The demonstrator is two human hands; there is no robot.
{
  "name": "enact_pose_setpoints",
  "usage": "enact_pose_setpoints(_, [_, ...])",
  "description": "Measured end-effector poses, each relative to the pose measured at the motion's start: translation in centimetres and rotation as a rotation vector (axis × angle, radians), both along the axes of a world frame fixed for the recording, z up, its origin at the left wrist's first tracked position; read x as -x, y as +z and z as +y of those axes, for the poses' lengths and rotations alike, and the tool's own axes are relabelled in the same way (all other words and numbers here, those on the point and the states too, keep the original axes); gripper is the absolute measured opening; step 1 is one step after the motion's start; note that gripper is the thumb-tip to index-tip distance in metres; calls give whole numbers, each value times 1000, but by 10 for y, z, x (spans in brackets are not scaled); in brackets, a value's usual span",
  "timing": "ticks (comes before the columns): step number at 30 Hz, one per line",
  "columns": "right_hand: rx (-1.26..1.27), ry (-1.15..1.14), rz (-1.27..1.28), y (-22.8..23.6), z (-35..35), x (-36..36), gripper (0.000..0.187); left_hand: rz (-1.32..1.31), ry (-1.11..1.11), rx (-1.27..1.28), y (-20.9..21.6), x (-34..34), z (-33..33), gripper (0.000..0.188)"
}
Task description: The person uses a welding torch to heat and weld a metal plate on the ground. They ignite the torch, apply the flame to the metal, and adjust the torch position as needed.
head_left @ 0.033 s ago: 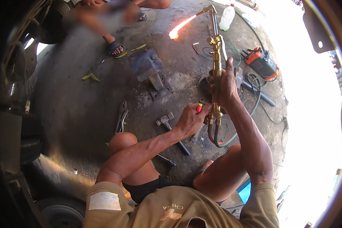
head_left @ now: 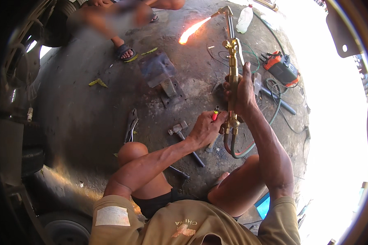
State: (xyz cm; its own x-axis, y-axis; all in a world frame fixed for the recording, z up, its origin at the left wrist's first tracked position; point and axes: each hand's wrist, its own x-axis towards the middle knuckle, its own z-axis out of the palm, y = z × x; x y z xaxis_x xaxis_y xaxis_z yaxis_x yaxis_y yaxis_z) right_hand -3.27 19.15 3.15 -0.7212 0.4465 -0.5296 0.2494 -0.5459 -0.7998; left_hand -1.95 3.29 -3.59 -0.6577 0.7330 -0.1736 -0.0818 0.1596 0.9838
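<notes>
A brass cutting torch point(head_left: 233, 92) stands nearly upright before me, with my right hand point(head_left: 245, 92) wrapped round its handle. From the tip at the top, an orange-white flame point(head_left: 194, 31) streams down to the left. My left hand point(head_left: 208, 128) is closed on a small pink-red lighter point(head_left: 215, 115). Its fingertips also reach the torch's lower end by the valves, partly hidden there. Two hoses point(head_left: 233, 152) loop from the bottom of the torch toward the right.
On the concrete floor lie a hammer point(head_left: 186, 141), pliers point(head_left: 131, 124) and a metal plate with a block point(head_left: 159, 71). At right are another hammer point(head_left: 276, 98), an orange-and-black machine point(head_left: 281, 68) and cables. A plastic bottle point(head_left: 244, 19) stands far off. Another person's sandalled foot point(head_left: 126, 52) is at upper left.
The flame reaches slightly farther down and left. Both hands keep their hold and place.
</notes>
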Motion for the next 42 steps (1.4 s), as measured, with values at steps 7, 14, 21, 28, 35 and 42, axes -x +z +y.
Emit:
enact_pose_setpoints(7, [-62, -30, -23, -29, 2, 22, 81, 124, 106, 229, -2, 32, 2, 54])
enact_pose_setpoints(14, [-468, 245, -50, -28, -27, 27, 95, 846, 518, 344, 63, 139, 8, 60])
enact_pose_setpoints(21, [-514, 429, -9, -22, -48, 21, 100, 755, 600, 460, 67, 143, 2, 63])
enact_pose_setpoints(28, [-381, 611, 51, -19, -67, 27, 89, 792, 881, 330, 34, 156, -31, 50])
enact_pose_setpoints(35, [-392, 724, -24, -29, -77, 34, 90, 654, 933, 623, -2, 167, -58, 38])
enact_pose_setpoints(42, [-415, 753, -55, -28, -83, 27, 90, 992, 784, 782, -20, 159, -74, 19])
